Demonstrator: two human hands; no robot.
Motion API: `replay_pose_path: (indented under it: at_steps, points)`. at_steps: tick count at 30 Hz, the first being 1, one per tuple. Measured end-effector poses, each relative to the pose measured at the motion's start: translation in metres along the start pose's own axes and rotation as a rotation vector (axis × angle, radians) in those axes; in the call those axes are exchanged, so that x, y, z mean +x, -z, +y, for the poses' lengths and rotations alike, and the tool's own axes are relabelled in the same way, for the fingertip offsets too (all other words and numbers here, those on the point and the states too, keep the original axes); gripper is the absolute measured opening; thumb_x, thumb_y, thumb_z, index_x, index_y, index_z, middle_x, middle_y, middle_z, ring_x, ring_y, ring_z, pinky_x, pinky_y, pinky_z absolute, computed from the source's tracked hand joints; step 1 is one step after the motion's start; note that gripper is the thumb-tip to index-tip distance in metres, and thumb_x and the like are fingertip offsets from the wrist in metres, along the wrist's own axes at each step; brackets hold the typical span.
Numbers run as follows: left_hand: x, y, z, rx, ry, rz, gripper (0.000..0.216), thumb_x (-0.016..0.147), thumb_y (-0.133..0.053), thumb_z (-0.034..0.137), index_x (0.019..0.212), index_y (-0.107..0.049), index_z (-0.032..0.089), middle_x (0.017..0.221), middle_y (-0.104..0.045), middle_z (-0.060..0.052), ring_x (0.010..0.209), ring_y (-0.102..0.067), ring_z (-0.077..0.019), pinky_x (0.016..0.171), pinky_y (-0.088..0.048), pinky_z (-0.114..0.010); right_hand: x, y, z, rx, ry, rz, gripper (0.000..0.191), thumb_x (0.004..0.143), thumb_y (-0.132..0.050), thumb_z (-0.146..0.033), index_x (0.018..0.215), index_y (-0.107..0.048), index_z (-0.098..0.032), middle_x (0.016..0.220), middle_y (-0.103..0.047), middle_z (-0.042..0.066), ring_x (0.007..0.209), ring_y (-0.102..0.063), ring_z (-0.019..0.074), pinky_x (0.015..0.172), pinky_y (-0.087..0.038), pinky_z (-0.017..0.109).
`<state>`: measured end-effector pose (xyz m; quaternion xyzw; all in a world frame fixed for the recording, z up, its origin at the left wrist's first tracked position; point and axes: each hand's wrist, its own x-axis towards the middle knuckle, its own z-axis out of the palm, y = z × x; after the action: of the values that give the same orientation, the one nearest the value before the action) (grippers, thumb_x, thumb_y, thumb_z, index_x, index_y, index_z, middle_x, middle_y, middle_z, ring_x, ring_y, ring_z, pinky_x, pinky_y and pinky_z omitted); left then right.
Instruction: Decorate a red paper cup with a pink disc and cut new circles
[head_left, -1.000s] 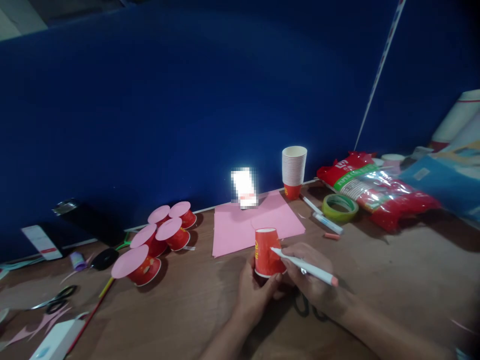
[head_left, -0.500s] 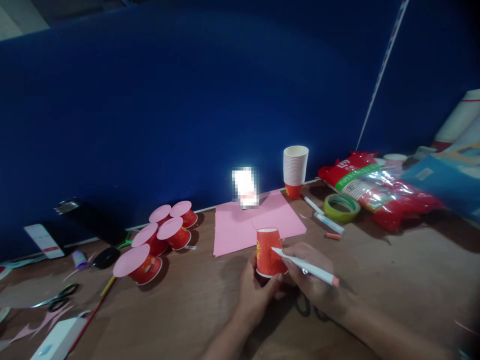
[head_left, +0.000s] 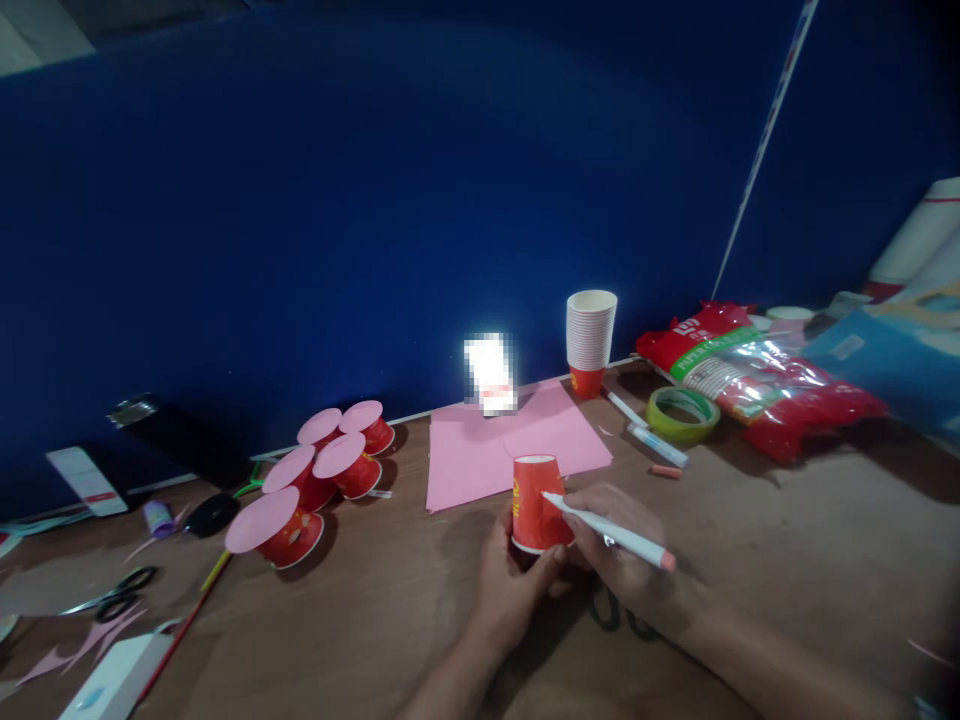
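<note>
A red paper cup point(head_left: 534, 503) stands upside down on the wooden table point(head_left: 787, 560), just in front of a pink paper sheet point(head_left: 510, 443). My left hand point(head_left: 510, 585) is wrapped round the cup's lower rim. My right hand point(head_left: 626, 555) grips a white pen point(head_left: 611, 533) with a pink end, and the pen's tip touches the cup's side. Black scissors point(head_left: 611, 612) lie partly hidden under my right hand.
Several red cups topped with pink paper discs point(head_left: 315, 478) lie at the left. A stack of paper cups point(head_left: 589, 340), a green tape roll point(head_left: 681, 415), two pens point(head_left: 645, 430) and a red cup package point(head_left: 757, 375) sit at the back right. Scissors point(head_left: 112, 597) lie far left.
</note>
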<state>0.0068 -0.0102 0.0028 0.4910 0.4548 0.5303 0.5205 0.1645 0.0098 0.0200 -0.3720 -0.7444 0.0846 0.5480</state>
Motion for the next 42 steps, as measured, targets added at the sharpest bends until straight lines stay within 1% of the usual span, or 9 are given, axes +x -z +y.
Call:
replay_pose_path:
  at_steps: [4,9,14,19,25,29,34,40,42]
  points:
    - [0.0,-0.001,0.001,0.017,-0.019,0.003,0.051,0.068,-0.077,0.037,0.111,-0.057,0.016,0.108,-0.068,-0.01,0.099,-0.063,-0.027,0.087,-0.048,-0.036,0.004,0.003,-0.004,0.04,0.026,-0.013,0.014,0.088,-0.054,-0.013,0.097,-0.06,-0.021,0.082,-0.067,0.004,0.073,-0.064,0.0165,0.067,-0.052,0.03]
    - [0.0,0.001,0.0,0.021,0.005,-0.003,0.057,0.067,-0.077,0.039,0.115,-0.055,0.015,0.111,-0.067,-0.013,0.103,-0.062,-0.0294,0.088,-0.048,-0.039,0.011,0.008,-0.013,0.045,0.017,-0.071,0.012,0.089,-0.051,-0.013,0.091,-0.061,-0.02,0.078,-0.068,0.004,0.07,-0.064,0.0168,0.065,-0.052,0.031]
    - [0.0,0.001,0.0,0.037,0.002,0.019,0.057,0.067,-0.078,0.038,0.115,-0.055,0.016,0.114,-0.066,-0.012,0.104,-0.061,-0.0286,0.089,-0.048,-0.038,0.006,0.005,-0.009,0.042,0.04,-0.033,0.01,0.087,-0.055,-0.014,0.092,-0.061,-0.02,0.08,-0.068,0.003,0.071,-0.063,0.0161,0.065,-0.051,0.03]
    - [0.0,0.001,-0.002,0.016,-0.005,-0.006,0.051,0.069,-0.077,0.037,0.111,-0.055,0.015,0.107,-0.067,-0.012,0.103,-0.061,-0.0283,0.09,-0.048,-0.04,0.006,0.006,-0.009,0.041,0.017,-0.031,0.012,0.088,-0.054,-0.013,0.094,-0.061,-0.02,0.079,-0.067,0.003,0.071,-0.063,0.0153,0.065,-0.051,0.029]
    - [0.001,0.001,-0.003,0.003,0.016,0.007,0.057,0.066,-0.078,0.04,0.112,-0.055,0.015,0.11,-0.066,-0.013,0.102,-0.062,-0.0293,0.087,-0.049,-0.039,0.012,0.01,-0.012,0.052,0.025,-0.038,0.013,0.088,-0.052,-0.011,0.094,-0.06,-0.02,0.079,-0.067,0.003,0.072,-0.063,0.0168,0.066,-0.05,0.03]
    - [0.001,0.001,-0.003,0.021,0.017,0.019,0.058,0.066,-0.078,0.04,0.112,-0.055,0.015,0.111,-0.066,-0.013,0.104,-0.061,-0.0294,0.089,-0.048,-0.039,0.008,0.007,-0.007,0.061,0.034,-0.037,0.015,0.087,-0.053,-0.01,0.096,-0.06,-0.02,0.081,-0.067,0.003,0.073,-0.063,0.0168,0.067,-0.051,0.03]
    - [0.0,0.001,-0.004,-0.009,0.006,-0.01,0.055,0.068,-0.077,0.04,0.112,-0.055,0.016,0.113,-0.066,-0.012,0.104,-0.062,-0.0282,0.091,-0.048,-0.039,0.003,0.0,-0.001,0.048,0.042,0.024,0.016,0.085,-0.057,-0.01,0.096,-0.06,-0.022,0.08,-0.065,0.002,0.071,-0.062,0.0162,0.065,-0.049,0.03]
    - [0.0,0.001,0.001,0.006,0.027,-0.023,0.057,0.067,-0.077,0.042,0.113,-0.056,0.015,0.113,-0.067,-0.013,0.104,-0.062,-0.0284,0.09,-0.048,-0.038,0.006,0.003,-0.004,0.069,0.048,-0.038,0.013,0.086,-0.055,-0.01,0.092,-0.059,-0.02,0.079,-0.065,0.002,0.071,-0.061,0.0153,0.066,-0.049,0.029]
    - [0.001,0.001,0.003,0.021,0.021,-0.025,0.058,0.067,-0.077,0.042,0.113,-0.056,0.014,0.114,-0.066,-0.013,0.105,-0.062,-0.0285,0.091,-0.048,-0.038,0.005,0.003,-0.004,0.067,0.051,-0.031,0.012,0.086,-0.056,-0.01,0.092,-0.059,-0.02,0.079,-0.066,0.002,0.071,-0.062,0.0152,0.066,-0.049,0.029]
